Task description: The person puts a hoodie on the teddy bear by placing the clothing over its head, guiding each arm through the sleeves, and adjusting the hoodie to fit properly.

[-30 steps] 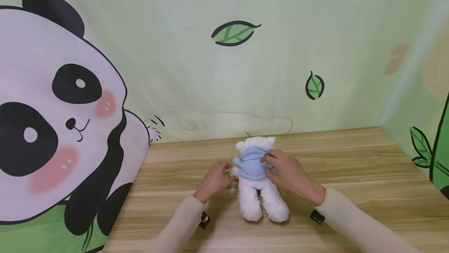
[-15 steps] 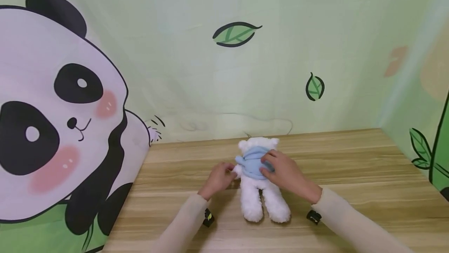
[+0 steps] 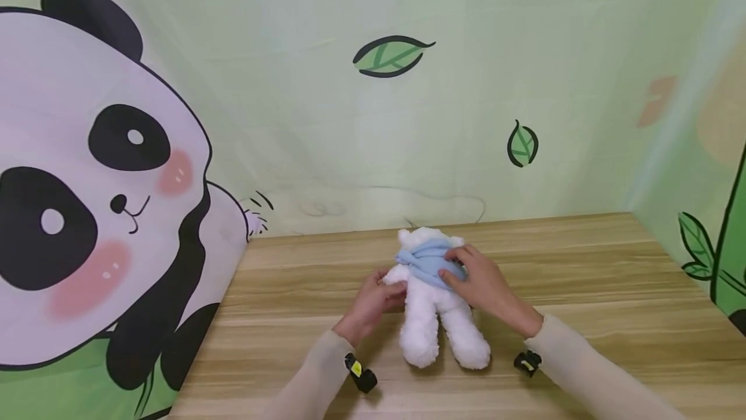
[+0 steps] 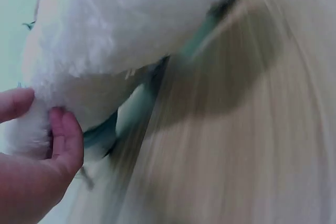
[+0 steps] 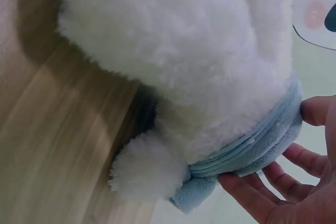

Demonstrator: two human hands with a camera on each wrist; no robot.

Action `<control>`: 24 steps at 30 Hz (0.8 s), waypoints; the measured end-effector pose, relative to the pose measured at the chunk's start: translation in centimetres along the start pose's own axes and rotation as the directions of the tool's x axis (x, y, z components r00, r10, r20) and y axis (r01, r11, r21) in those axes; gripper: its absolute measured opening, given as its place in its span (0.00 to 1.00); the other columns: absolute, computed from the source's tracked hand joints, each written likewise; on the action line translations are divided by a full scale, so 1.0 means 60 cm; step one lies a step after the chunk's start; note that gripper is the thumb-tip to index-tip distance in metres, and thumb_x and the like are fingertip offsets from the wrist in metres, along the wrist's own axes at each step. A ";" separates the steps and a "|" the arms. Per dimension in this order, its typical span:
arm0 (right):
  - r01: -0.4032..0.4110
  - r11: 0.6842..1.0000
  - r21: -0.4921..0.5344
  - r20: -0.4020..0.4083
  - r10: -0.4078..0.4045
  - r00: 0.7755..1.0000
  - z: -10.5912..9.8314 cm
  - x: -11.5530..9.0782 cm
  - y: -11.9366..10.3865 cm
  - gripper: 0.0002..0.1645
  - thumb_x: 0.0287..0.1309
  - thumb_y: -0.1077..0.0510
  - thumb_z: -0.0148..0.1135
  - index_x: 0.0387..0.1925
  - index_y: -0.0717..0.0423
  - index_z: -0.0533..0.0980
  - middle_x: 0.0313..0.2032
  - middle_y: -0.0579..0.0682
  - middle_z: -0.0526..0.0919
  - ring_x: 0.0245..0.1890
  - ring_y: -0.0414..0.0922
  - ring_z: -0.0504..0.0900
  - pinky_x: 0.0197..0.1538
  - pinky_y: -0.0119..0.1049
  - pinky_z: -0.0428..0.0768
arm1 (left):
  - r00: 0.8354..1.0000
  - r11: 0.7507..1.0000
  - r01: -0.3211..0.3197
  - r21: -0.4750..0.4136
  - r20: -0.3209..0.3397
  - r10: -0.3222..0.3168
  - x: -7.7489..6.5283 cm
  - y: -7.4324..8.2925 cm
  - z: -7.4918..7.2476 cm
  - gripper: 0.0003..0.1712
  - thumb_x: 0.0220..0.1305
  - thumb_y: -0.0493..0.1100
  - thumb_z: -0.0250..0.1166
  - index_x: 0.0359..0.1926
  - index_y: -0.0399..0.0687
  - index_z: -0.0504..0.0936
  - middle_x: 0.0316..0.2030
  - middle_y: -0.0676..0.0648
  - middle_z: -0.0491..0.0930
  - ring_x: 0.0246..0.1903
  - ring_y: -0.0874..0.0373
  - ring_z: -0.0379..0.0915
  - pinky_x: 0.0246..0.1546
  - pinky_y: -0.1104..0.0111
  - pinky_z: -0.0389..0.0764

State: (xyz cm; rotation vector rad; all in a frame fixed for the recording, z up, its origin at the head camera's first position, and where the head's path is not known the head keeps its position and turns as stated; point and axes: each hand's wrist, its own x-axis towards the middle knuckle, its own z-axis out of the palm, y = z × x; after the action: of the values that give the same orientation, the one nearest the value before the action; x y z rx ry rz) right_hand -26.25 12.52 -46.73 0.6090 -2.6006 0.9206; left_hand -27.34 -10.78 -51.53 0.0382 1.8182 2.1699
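Note:
A white plush bear (image 3: 418, 326) in a light-blue garment (image 3: 428, 263) lies on the wooden table, its legs toward me. The cloth is bunched high on its body, and the fluffy arm on the left side shows bare white. My left hand (image 3: 373, 303) holds this arm; in the left wrist view the thumb and fingers (image 4: 65, 135) pinch its paw (image 4: 29, 129). With my right hand (image 3: 484, 284) I grip the garment from the right. The right wrist view shows thumb and fingers spread along the folded blue cloth (image 5: 252, 148), beside the other paw (image 5: 149, 169).
The wooden table (image 3: 291, 265) meets a pale green backdrop (image 3: 303, 116) printed with leaves and a large panda (image 3: 146, 213). Black wrist-camera mounts (image 3: 361, 375) sit at both sleeves, close to the tabletop.
My left hand has gone from beside the paw to holding the arm, which has come out of the blue sleeve. The garment is bunched higher, and the bear's legs have swung slightly right.

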 end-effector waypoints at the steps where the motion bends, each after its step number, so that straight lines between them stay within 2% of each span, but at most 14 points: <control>1: -0.006 1.000 0.017 -0.002 0.006 1.000 0.000 0.000 0.001 0.19 0.59 0.52 0.66 0.47 0.59 0.79 0.46 0.55 0.81 0.43 0.50 0.81 0.46 0.46 0.79 | 1.000 1.000 0.005 -0.017 0.013 -0.005 -0.001 -0.002 0.001 0.21 0.67 0.36 0.60 0.58 0.31 0.68 0.39 0.50 0.80 0.36 0.62 0.80 0.46 0.66 0.81; 5: -0.018 0.997 0.075 0.005 0.018 1.000 0.000 0.000 0.003 0.18 0.61 0.52 0.66 0.48 0.59 0.79 0.47 0.55 0.82 0.44 0.50 0.81 0.47 0.47 0.80 | 0.999 0.999 0.024 -0.048 0.049 -0.022 -0.006 -0.007 0.006 0.14 0.69 0.38 0.59 0.54 0.40 0.74 0.36 0.54 0.81 0.38 0.61 0.79 0.45 0.63 0.79; 11: -0.068 0.987 0.144 0.021 0.066 0.998 0.002 0.002 0.010 0.21 0.62 0.48 0.64 0.50 0.58 0.78 0.48 0.55 0.81 0.47 0.52 0.81 0.50 0.51 0.79 | 0.999 0.999 -0.025 -0.047 0.043 0.027 -0.015 -0.003 0.020 0.26 0.68 0.42 0.62 0.63 0.43 0.66 0.46 0.50 0.77 0.45 0.57 0.76 0.46 0.59 0.81; 15: -0.101 0.970 0.221 0.035 0.095 0.995 0.000 0.005 0.014 0.19 0.64 0.49 0.62 0.50 0.58 0.76 0.48 0.56 0.82 0.49 0.53 0.81 0.53 0.53 0.79 | 0.997 0.997 -0.069 0.022 -0.019 0.069 -0.023 0.012 0.030 0.30 0.66 0.46 0.64 0.65 0.45 0.64 0.53 0.45 0.74 0.46 0.56 0.77 0.47 0.60 0.80; 17: -0.134 0.949 0.285 0.067 0.119 0.991 -0.003 0.006 0.016 0.20 0.66 0.50 0.61 0.50 0.60 0.75 0.48 0.57 0.82 0.49 0.54 0.81 0.51 0.51 0.80 | 0.994 0.990 -0.105 0.091 -0.029 0.108 -0.029 0.025 0.034 0.32 0.65 0.47 0.65 0.67 0.50 0.64 0.59 0.45 0.71 0.51 0.54 0.76 0.50 0.60 0.79; 20: -0.246 0.875 0.416 0.161 0.196 0.967 -0.009 0.008 0.019 0.22 0.68 0.49 0.57 0.53 0.61 0.72 0.51 0.61 0.80 0.50 0.53 0.80 0.46 0.46 0.83 | 0.984 0.958 -0.174 0.226 -0.002 0.179 -0.039 0.049 0.039 0.35 0.65 0.49 0.65 0.69 0.55 0.62 0.65 0.44 0.67 0.61 0.49 0.69 0.54 0.57 0.77; 22: -0.347 0.783 0.516 0.253 0.248 0.935 -0.014 0.009 0.021 0.25 0.70 0.47 0.54 0.56 0.63 0.69 0.54 0.63 0.76 0.52 0.52 0.79 0.45 0.45 0.83 | 0.973 0.919 -0.231 0.318 0.049 0.227 -0.045 0.063 0.042 0.36 0.65 0.48 0.64 0.71 0.54 0.61 0.67 0.43 0.65 0.65 0.45 0.65 0.58 0.53 0.75; 24: -0.433 0.684 0.587 0.357 0.261 0.897 -0.017 0.010 0.023 0.29 0.72 0.45 0.51 0.59 0.64 0.65 0.58 0.66 0.72 0.54 0.53 0.78 0.48 0.48 0.83 | 0.957 0.864 -0.289 0.412 0.099 0.273 -0.049 0.075 0.044 0.36 0.65 0.47 0.64 0.71 0.52 0.62 0.68 0.43 0.66 0.66 0.44 0.63 0.61 0.49 0.73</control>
State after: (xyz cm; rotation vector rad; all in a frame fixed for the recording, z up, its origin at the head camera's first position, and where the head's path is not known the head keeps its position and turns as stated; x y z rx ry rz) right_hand -27.27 13.96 -46.44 0.3866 -2.6088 2.0674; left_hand -24.93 -9.66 -46.13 0.4656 2.3518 1.8779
